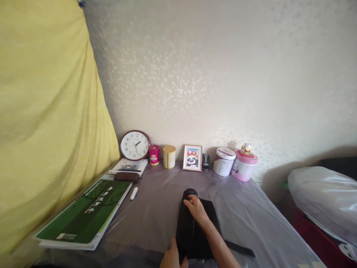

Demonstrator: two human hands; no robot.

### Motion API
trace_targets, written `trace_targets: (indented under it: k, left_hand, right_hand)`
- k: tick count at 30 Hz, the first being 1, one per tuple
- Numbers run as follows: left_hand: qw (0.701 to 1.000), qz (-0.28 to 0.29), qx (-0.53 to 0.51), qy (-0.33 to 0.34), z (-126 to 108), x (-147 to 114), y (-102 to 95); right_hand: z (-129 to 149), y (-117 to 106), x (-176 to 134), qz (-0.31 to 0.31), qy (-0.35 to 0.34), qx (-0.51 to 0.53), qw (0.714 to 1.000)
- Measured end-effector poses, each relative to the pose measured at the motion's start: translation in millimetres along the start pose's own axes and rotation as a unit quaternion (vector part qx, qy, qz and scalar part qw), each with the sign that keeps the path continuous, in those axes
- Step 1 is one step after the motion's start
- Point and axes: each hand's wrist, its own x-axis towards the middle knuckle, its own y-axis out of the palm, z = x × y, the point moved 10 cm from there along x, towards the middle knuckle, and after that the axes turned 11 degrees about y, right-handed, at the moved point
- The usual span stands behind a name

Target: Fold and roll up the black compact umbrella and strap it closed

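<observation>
A flat black bag (185, 230), apparently fabric, lies on the table in front of me, with a dark strap (240, 248) trailing out to its right. My left hand (173, 256) grips the bag's near left corner, its fingers partly cut off by the lower edge of the view. Across the top of the bag reaches my right hand (196, 209), fingers bent over a rounded black piece (190, 192) at the far end. Whether that piece belongs to the bag or is a separate thing, I cannot tell. My right forearm hides part of the bag.
Left lie a green book (89, 212), a brown case (126, 176) and a small white object (134, 193). Along the wall stand a clock (135, 145), a pink can (154, 155), a yellow-lidded can (169, 157), a picture frame (192, 158), and two tubs (224, 162).
</observation>
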Motion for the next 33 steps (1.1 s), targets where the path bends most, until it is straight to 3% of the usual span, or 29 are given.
trace_targets:
  k: [3, 7, 10, 13, 16, 20, 22, 27, 33]
  left_hand:
    - [0.998, 0.026, 0.06, -0.019, -4, -2, -0.8]
    - [0.994, 0.043, 0.094, -0.043, -9, -9, -5.4]
    - [0.991, 0.053, 0.117, -0.047, -10, -18, -9.1]
    - [0.991, 0.003, 0.136, -0.015, -17, -25, -24.4]
    - [0.977, -0.057, 0.191, 0.081, -39, -23, -39.9]
    - [0.954, -0.009, 0.227, 0.193, -58, -8, -16.2]
    - [0.952, -0.013, 0.241, 0.187, -53, 2, -3.0]
    - [0.934, -0.106, 0.286, 0.185, -43, 9, 12.8]
    - [0.935, -0.114, 0.293, 0.164, -40, 8, 13.1]
  right_hand:
    - [-1, 10, -1, 0.022, 0.003, -0.017, 1.0]
    - [1, 28, -8, 0.103, 0.004, -0.017, 0.995]
    - [10, 29, -13, 0.115, -0.022, -0.024, 0.993]
    - [17, 27, -18, 0.106, -0.046, -0.056, 0.992]
    - [22, 26, -23, 0.089, -0.073, -0.09, 0.989]
    - [25, 25, -33, 0.068, -0.115, -0.116, 0.984]
    - [31, 22, -42, 0.059, -0.163, -0.131, 0.976]
    - [42, 14, -57, 0.041, -0.288, -0.185, 0.939]
    - [26, 17, -19, 0.019, -0.284, -0.19, 0.94]
